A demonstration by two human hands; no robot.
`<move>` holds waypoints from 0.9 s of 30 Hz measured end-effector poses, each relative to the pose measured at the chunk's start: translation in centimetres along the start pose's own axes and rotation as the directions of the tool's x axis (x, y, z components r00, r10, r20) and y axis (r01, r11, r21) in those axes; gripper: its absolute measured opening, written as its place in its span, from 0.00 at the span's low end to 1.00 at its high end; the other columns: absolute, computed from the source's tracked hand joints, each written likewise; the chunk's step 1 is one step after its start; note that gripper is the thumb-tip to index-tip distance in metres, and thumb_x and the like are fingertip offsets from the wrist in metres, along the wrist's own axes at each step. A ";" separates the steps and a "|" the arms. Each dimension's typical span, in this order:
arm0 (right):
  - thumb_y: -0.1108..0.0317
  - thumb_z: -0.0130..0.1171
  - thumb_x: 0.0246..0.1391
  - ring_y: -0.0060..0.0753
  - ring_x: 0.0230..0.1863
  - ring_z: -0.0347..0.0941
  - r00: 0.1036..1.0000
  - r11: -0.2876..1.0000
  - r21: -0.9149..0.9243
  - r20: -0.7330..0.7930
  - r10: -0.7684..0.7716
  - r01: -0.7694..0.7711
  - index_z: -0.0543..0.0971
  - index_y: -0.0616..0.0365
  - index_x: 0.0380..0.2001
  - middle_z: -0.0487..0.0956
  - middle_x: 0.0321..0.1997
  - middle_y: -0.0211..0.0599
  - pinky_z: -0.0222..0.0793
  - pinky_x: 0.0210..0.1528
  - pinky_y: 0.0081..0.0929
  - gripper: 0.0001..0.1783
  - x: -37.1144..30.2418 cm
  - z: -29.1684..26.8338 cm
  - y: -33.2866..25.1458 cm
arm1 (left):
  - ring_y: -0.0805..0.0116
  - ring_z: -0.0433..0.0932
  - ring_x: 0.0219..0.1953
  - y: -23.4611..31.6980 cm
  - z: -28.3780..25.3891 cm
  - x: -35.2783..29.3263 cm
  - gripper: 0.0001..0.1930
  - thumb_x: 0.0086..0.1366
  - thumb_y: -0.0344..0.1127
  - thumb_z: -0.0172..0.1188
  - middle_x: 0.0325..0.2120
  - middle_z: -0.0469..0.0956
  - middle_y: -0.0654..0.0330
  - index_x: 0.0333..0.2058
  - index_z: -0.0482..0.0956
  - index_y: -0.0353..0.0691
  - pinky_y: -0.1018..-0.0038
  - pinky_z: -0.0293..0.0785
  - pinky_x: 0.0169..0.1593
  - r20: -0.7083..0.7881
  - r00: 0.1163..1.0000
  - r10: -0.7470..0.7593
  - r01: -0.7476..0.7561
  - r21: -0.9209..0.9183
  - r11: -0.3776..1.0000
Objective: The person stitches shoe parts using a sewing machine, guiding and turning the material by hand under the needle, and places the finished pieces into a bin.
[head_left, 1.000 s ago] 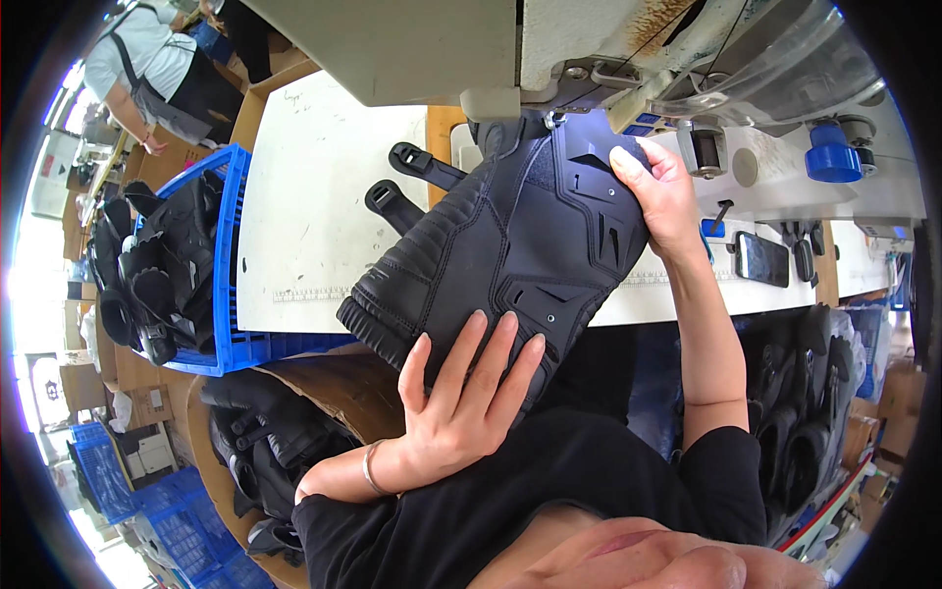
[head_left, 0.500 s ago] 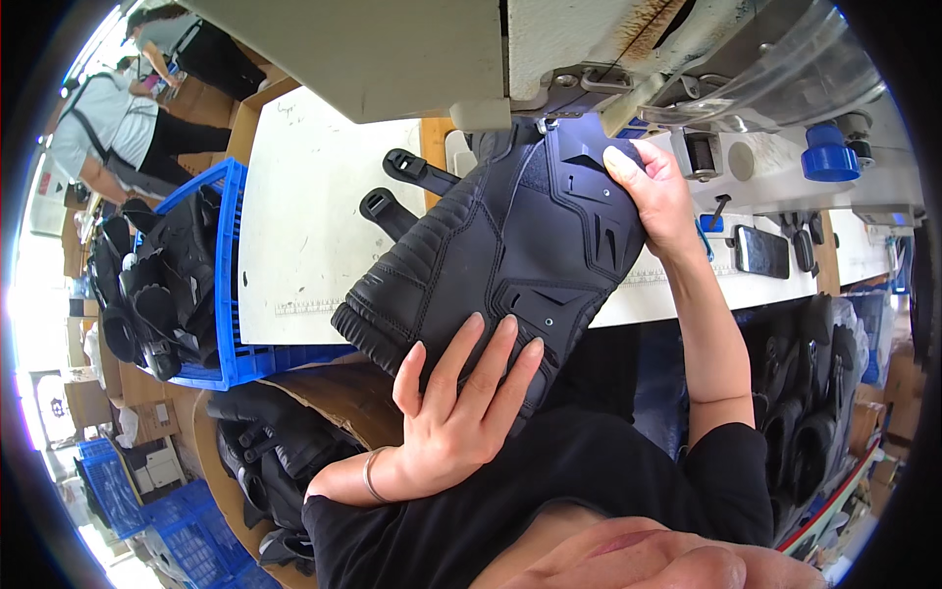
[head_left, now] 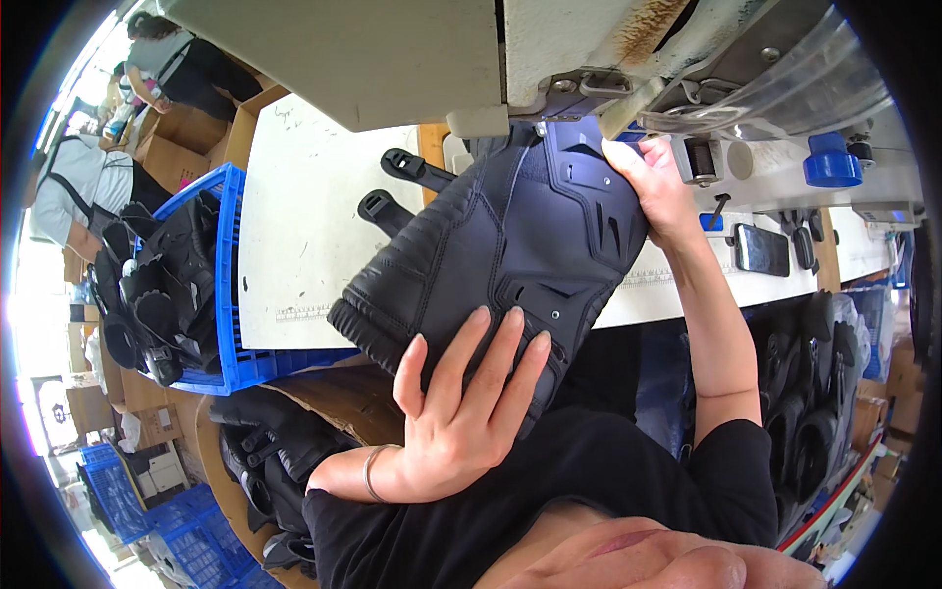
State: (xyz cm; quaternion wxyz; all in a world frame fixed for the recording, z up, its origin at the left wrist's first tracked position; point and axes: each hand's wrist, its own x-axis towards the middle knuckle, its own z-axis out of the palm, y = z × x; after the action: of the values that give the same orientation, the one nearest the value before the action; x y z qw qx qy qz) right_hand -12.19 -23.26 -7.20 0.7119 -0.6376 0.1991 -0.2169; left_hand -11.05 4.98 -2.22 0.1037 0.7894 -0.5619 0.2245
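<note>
Mid-frame, the black boot upper (head_left: pixel 461 260), with a ribbed collar (head_left: pixel 365 316), stitched seams and slotted raised plates (head_left: pixel 535 293), has its upper-right edge gripped by the right hand (head_left: pixel 665 196), the left hand (head_left: pixel 459 432) fanned across its lower part, thumb hidden, grip unclear.

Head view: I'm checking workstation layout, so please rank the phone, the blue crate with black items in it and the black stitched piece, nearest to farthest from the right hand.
1. Black stitched piece: in contact, its upper right edge held by the right hand.
2. Phone: apart, just to that hand's right.
3. Blue crate: farthest, well to the left.
</note>
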 end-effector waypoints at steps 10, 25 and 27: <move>0.79 0.61 0.43 0.16 0.30 0.71 0.997 0.995 0.058 -0.003 -0.078 0.078 0.77 0.62 0.34 0.78 0.31 0.27 0.70 0.34 0.17 0.11 0.6 -0.3 0.1 | 0.64 0.75 0.49 -0.3 -0.1 1.0 0.14 0.53 0.33 0.59 0.44 0.79 0.63 0.40 0.83 0.48 0.57 0.53 0.61 -0.011 1.000 -0.025 0.024 -0.042 0.999; 0.82 0.57 0.45 0.14 0.29 0.68 0.997 0.999 0.026 -0.057 0.049 -0.048 0.78 0.59 0.30 0.76 0.28 0.24 0.67 0.30 0.17 0.08 1.7 -0.5 0.2 | 0.64 0.75 0.48 -1.8 -1.2 2.6 0.16 0.49 0.31 0.60 0.43 0.78 0.61 0.40 0.83 0.45 0.54 0.52 0.63 0.032 0.999 -0.025 0.029 -0.131 0.991; 0.82 0.56 0.45 0.14 0.28 0.67 0.998 0.998 0.002 -0.019 -0.065 0.065 0.77 0.58 0.29 0.75 0.27 0.23 0.65 0.30 0.17 0.07 2.0 -0.8 0.7 | 0.64 0.74 0.48 -2.0 -1.3 2.7 0.16 0.49 0.31 0.59 0.44 0.78 0.60 0.40 0.83 0.45 0.54 0.52 0.63 0.017 0.999 -0.030 0.032 -0.135 0.990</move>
State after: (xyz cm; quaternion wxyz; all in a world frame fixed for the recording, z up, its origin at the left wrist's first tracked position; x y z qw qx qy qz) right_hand -10.95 -25.02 -7.99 0.7034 -0.6408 0.1846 -0.2462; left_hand -8.78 3.91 0.35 0.1563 0.7907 -0.5644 0.1781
